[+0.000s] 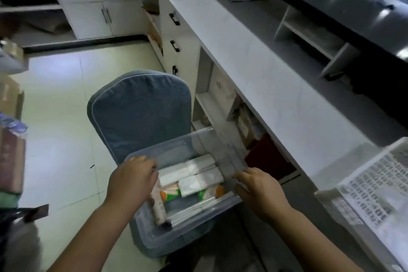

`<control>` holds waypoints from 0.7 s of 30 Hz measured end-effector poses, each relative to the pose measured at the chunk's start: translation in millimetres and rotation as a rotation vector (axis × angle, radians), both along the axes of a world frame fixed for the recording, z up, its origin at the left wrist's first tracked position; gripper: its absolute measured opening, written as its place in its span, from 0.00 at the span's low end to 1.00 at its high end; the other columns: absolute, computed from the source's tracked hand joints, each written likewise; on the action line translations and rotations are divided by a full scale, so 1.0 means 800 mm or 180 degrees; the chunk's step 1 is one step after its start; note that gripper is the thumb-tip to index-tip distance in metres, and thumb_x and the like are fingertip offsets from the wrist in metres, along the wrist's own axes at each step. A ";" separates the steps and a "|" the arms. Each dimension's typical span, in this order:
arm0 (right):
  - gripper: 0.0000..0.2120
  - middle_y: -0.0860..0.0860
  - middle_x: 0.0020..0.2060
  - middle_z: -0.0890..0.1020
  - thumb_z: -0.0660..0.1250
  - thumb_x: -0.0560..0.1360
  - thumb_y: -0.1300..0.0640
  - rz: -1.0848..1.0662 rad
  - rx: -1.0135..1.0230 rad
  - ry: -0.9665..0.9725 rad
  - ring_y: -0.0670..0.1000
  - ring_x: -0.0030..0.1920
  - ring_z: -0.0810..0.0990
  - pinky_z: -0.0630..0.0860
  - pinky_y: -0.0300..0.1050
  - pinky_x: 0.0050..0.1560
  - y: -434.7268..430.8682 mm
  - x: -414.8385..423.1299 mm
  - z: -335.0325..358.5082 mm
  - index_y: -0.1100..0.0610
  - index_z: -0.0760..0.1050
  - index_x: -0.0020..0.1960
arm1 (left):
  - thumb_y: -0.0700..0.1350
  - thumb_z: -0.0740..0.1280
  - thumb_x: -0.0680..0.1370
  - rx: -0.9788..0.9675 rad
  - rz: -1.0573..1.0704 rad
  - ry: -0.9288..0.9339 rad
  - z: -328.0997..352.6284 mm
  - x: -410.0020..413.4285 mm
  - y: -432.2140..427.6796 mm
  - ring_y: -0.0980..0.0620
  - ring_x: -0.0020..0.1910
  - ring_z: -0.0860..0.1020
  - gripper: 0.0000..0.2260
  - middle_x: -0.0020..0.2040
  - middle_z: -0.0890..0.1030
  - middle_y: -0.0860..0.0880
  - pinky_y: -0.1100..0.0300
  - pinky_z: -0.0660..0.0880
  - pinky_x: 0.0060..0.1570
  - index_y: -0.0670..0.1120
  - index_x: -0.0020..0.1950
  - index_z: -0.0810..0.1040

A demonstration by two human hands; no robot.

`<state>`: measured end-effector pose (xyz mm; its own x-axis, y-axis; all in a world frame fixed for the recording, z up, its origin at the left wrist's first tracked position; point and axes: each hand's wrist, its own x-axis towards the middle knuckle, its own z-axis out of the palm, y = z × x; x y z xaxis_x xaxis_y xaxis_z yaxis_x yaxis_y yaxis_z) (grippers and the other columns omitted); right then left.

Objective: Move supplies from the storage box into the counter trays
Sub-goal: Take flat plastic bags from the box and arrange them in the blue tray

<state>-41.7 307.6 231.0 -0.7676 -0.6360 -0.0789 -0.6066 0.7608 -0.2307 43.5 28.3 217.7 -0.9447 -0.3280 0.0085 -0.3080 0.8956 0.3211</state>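
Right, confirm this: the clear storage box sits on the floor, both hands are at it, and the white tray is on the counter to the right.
Wrong in one respect: the clear storage box sits on a blue padded chair, not the floor, as the head view shows. Both the left hand and right hand are at it, and the white tray is on the counter to the right.

Your storage box (154,234) is clear, smooth plastic with a faint blue tint, and the white packets (199,178) inside it look wrapped in glossy film. It sits on a chair (141,112) covered in matt blue-grey cloth with pale piping. To your right the counter (254,68) is a smooth, dull white surface, the tray (375,185) is white perforated plastic, and the floor (61,104) tiles shine glossy.
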 end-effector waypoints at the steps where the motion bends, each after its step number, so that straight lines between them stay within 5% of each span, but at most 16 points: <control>1: 0.16 0.50 0.53 0.81 0.63 0.76 0.51 -0.0044 0.0012 -0.0116 0.52 0.54 0.78 0.76 0.46 0.51 -0.012 -0.005 -0.010 0.52 0.76 0.62 | 0.46 0.66 0.74 0.0032 0.0023 -0.0042 -0.008 0.001 -0.013 0.47 0.46 0.78 0.06 0.46 0.82 0.50 0.57 0.72 0.37 0.49 0.48 0.81; 12: 0.12 0.51 0.51 0.83 0.67 0.74 0.56 -0.0304 0.0265 -0.1407 0.50 0.50 0.81 0.70 0.37 0.43 -0.074 -0.073 -0.156 0.53 0.80 0.56 | 0.46 0.61 0.75 0.0254 0.0175 -0.1072 -0.120 0.001 -0.054 0.48 0.48 0.77 0.09 0.48 0.81 0.50 0.56 0.74 0.41 0.50 0.51 0.79; 16: 0.13 0.52 0.57 0.81 0.66 0.74 0.56 -0.0060 0.0590 -0.1902 0.52 0.56 0.79 0.73 0.41 0.50 -0.093 -0.101 -0.233 0.53 0.79 0.58 | 0.42 0.64 0.73 0.0241 0.0177 -0.1321 -0.161 -0.009 -0.047 0.44 0.44 0.79 0.09 0.44 0.82 0.46 0.54 0.77 0.41 0.48 0.50 0.81; 21: 0.15 0.52 0.61 0.79 0.61 0.75 0.56 0.0358 0.1210 -0.2133 0.55 0.62 0.74 0.73 0.47 0.60 -0.115 -0.125 -0.330 0.49 0.78 0.60 | 0.36 0.78 0.59 -0.0072 0.0076 -0.1424 -0.220 -0.032 -0.047 0.44 0.28 0.78 0.10 0.28 0.81 0.45 0.52 0.79 0.29 0.45 0.38 0.84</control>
